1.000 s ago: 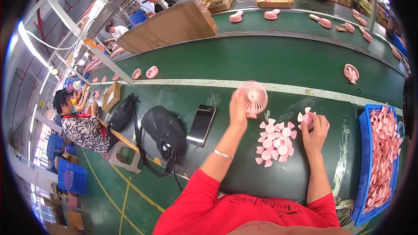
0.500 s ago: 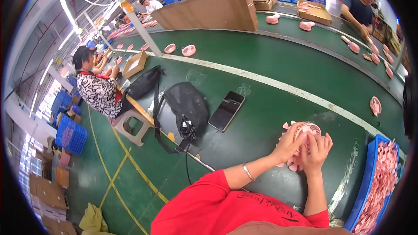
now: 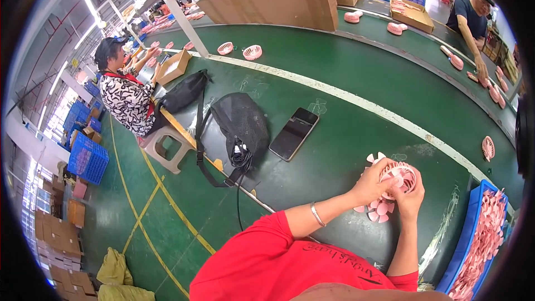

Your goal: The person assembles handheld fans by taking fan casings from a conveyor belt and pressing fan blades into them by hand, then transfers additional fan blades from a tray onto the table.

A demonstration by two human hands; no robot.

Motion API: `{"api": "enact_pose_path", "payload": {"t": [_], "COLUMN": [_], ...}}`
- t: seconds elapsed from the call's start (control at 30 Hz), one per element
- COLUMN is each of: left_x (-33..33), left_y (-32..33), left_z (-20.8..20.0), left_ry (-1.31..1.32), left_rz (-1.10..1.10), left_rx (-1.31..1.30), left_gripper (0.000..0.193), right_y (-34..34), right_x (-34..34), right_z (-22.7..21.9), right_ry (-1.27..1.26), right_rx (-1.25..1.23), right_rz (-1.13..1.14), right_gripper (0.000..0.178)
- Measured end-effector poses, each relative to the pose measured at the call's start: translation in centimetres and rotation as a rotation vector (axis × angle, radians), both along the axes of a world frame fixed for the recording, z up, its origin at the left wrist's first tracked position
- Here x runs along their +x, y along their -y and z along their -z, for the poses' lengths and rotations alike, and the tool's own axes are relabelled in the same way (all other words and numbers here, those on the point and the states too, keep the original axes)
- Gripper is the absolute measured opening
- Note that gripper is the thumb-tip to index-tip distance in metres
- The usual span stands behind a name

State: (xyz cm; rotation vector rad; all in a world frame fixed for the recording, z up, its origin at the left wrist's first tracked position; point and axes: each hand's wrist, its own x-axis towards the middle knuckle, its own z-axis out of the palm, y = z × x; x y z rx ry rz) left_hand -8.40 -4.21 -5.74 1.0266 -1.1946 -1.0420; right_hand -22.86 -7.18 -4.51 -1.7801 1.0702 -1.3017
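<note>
My left hand (image 3: 369, 185) and my right hand (image 3: 411, 199) are both closed round a round pink fan housing (image 3: 405, 173) with a slatted rim. Its opening faces up toward me. A lighter pink fan blade (image 3: 394, 180) lies inside it, and the fingertips of both hands press close to the blade's middle. Under and beside the hands, several loose pink fan blades (image 3: 381, 209) lie on the green worktop. My fingers partly hide the housing's lower side.
At right stands a blue crate (image 3: 466, 234) full of pink blades. Left of my hands lie a black phone (image 3: 294, 134) and a black bag (image 3: 241, 128) with straps. A conveyor belt (image 3: 356, 69) carries pink fan parts beyond a white strip. Co-workers sit at left and far right.
The housing has tipped so its opening and the blade inside show more. My right fingers have come down round its edge. The far-right co-worker's hand has reached down to the parts on the belt.
</note>
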Motion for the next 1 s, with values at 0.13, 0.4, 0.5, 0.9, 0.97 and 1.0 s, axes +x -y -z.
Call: {"api": "enact_pose_path", "payload": {"t": [0.13,0.4,0.5,0.9,0.97,1.0], "left_x": [0.1,0.6,0.7,1.7,0.9,0.3], "left_y": [-0.3,-1.3,-1.0,0.9,0.8,0.6], "left_z": [-0.6,-2.1,-1.3,-1.2,-0.5,-0.2], "left_ry": [0.087,0.154,0.123,0.646,0.777,0.9], "left_rz": [-0.004,-0.037,-0.024,-0.306,-0.245,-0.194], "left_rx": [0.009,-0.012,-0.014,-0.167,-0.193,-0.134], "left_gripper": [0.036,0.032,0.028,0.059,0.062,0.07], "right_y": [-0.1,-1.5,-1.9,5.4,5.7,5.1], "right_x": [-0.2,0.2,0.4,-5.2,-5.3,-5.0], "right_z": [-0.1,-0.3,-0.2,3.3,4.9,5.1], "right_ry": [0.065,-0.092,-0.136,0.623,0.409,0.227], "right_rx": [0.219,0.056,-0.052,0.273,0.274,0.217], "right_rz": [-0.107,-0.016,0.035,0.346,0.246,0.245], "right_gripper": [0.042,0.028,0.028,0.045,0.037,0.031]}}
